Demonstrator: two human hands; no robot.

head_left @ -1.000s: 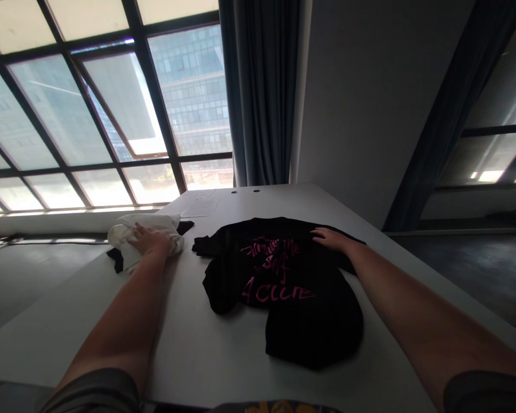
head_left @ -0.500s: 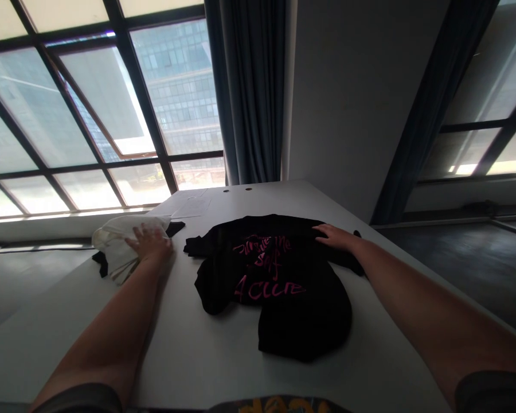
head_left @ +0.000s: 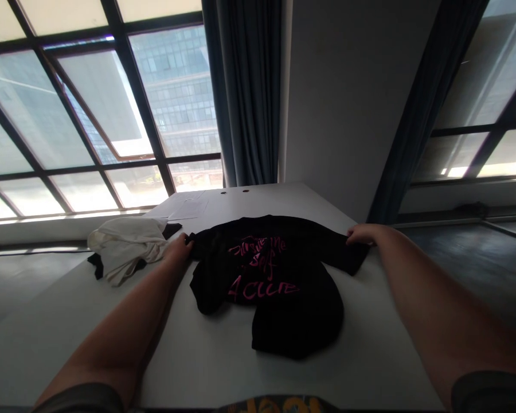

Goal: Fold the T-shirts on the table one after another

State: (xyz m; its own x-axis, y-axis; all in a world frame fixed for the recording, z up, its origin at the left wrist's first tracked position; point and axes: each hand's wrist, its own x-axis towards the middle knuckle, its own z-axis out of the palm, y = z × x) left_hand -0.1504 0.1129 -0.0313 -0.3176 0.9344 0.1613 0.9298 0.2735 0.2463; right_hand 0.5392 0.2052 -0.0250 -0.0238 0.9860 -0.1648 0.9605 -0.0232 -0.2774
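A black shirt (head_left: pixel 301 321) with pink lettering lies spread on the white table (head_left: pixel 206 367), its lower part bunched and folded unevenly. My left hand (head_left: pixel 179 248) is closed on the end of the shirt's left sleeve. At the other side, my right hand (head_left: pixel 363 234) pinches the upper edge of the right sleeve, which lies stretched out toward the table's right edge. Just left of my left hand rests a crumpled white garment (head_left: pixel 124 241) with black parts poking out from under it.
Sheets of paper (head_left: pixel 187 203) lie at the table's far left, near two round holes in the tabletop. Beyond the table stand a dark blue curtain (head_left: pixel 251 97), a grey wall (head_left: pixel 335 103) and large windows (head_left: pixel 180 86), one pane tilted open.
My left hand has moved right, off the white garment and onto the shirt's left sleeve. My right hand has slid outward along the right sleeve, which now lies straighter.
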